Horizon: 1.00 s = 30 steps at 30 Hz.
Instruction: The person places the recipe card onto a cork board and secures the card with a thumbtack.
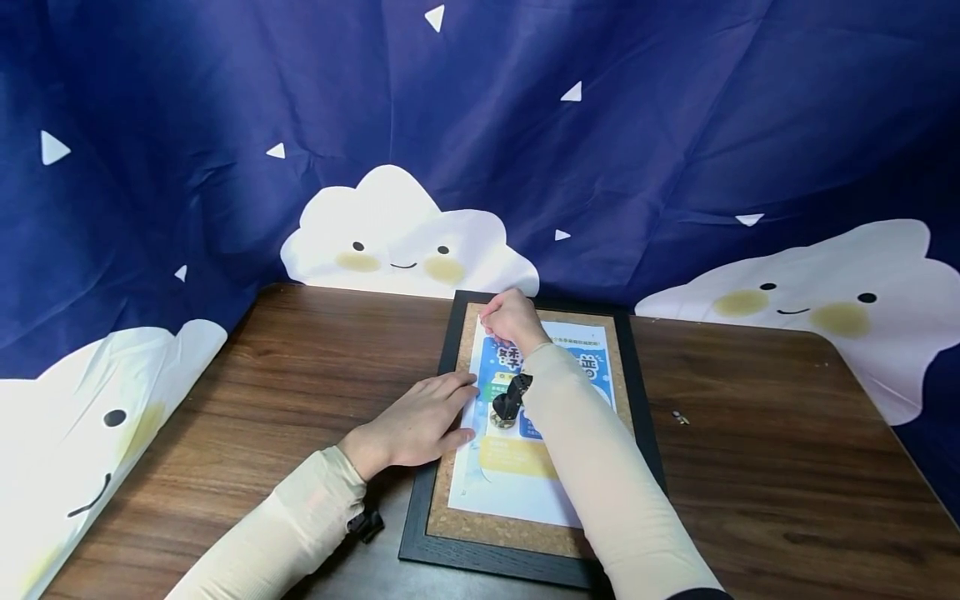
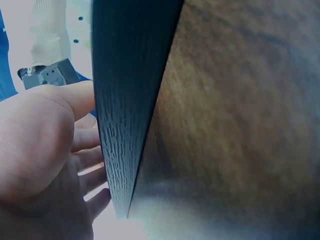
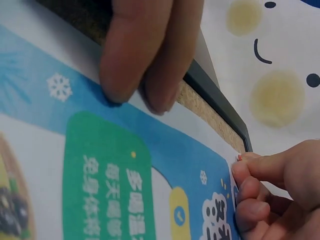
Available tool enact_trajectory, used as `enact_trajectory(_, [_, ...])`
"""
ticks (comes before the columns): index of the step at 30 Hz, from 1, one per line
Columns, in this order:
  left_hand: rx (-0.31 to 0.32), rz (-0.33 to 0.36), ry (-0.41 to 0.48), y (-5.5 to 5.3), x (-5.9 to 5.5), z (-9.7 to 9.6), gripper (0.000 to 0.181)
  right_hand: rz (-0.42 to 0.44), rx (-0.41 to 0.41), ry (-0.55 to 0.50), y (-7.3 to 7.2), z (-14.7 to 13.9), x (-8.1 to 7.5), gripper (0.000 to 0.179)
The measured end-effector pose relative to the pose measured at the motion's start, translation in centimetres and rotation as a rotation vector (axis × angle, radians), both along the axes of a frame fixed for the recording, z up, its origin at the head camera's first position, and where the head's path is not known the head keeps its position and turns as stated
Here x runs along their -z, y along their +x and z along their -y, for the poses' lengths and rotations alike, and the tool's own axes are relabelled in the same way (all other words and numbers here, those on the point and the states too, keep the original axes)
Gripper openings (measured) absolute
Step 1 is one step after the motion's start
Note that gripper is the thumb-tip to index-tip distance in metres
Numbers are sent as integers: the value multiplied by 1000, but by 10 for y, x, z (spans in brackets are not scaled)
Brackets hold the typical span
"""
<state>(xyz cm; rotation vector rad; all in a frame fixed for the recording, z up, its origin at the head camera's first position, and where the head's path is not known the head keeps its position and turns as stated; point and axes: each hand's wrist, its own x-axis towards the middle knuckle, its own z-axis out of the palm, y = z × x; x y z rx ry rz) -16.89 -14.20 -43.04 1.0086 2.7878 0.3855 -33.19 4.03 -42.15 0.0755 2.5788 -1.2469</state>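
A printed poster (image 1: 517, 492), blue, white and yellow, lies on a cork board (image 1: 540, 537) with a black frame (image 1: 495, 557). My right hand (image 1: 513, 318) is at the poster's upper left corner. Its thumb and finger pinch a small pin with a reddish head (image 3: 239, 157), mostly hidden by the fingertips. My left hand (image 1: 420, 421) rests with extended fingers on the poster's left edge, reaching over the frame's left side. The left fingertips (image 3: 125, 80) press on the paper in the right wrist view. In the left wrist view the left palm (image 2: 35, 145) lies alongside the black frame.
The board stands on a brown wooden table (image 1: 300, 367). Small pin-like pieces (image 1: 680, 417) lie to the right of the board. A dark blue curtain (image 1: 480, 108) with white clouds hangs behind and at the left of the table.
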Motion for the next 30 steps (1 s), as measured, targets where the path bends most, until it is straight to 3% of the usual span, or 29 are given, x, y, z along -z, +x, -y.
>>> enact_trajectory(16, [-3,13,-11,1,-1,0,65,46,27,-23,1,-2,0,11])
enact_trajectory(30, [5,7,-12,0,0,-1,63,63,-18,-48,-3,-5,1,12])
